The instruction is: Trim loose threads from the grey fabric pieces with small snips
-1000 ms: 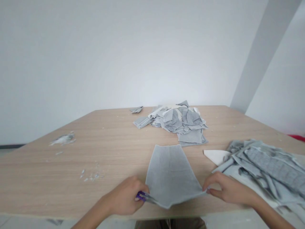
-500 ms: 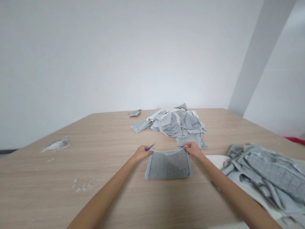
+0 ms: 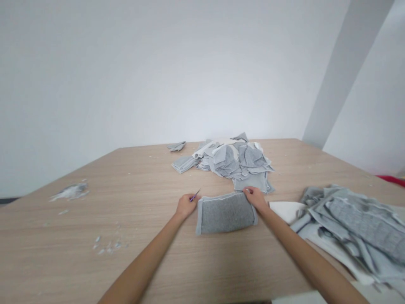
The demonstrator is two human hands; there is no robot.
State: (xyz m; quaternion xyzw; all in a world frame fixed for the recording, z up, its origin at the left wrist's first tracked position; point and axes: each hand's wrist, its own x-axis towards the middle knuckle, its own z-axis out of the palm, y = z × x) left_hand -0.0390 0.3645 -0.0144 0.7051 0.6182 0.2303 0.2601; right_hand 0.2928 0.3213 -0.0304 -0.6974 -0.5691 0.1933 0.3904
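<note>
A grey fabric piece [image 3: 228,214] with pale edges is stretched between my two hands just above the wooden table. My left hand [image 3: 186,206] is closed at its upper left corner. In the same hand sits a small purple-handled tool with a thin pointed metal tip [image 3: 196,194], aimed up and right; its exact kind is too small to make out. My right hand [image 3: 255,197] pinches the upper right corner between thumb and fingers. Right behind that hand lies a flat grey fabric piece [image 3: 249,182] at the front of a heap.
A heap of grey and white fabric pieces [image 3: 226,162] lies at the back of the table [image 3: 152,177], with a small folded piece [image 3: 176,146] left of it. More grey cloth [image 3: 357,228] is piled at right. White scraps [image 3: 71,191] and loose bits [image 3: 109,247] lie left.
The fabric's upper edge has gone from sagging to nearly straight, and the piece is turned slightly, its right side higher. My left hand has shifted slightly left; the view has moved a little.
</note>
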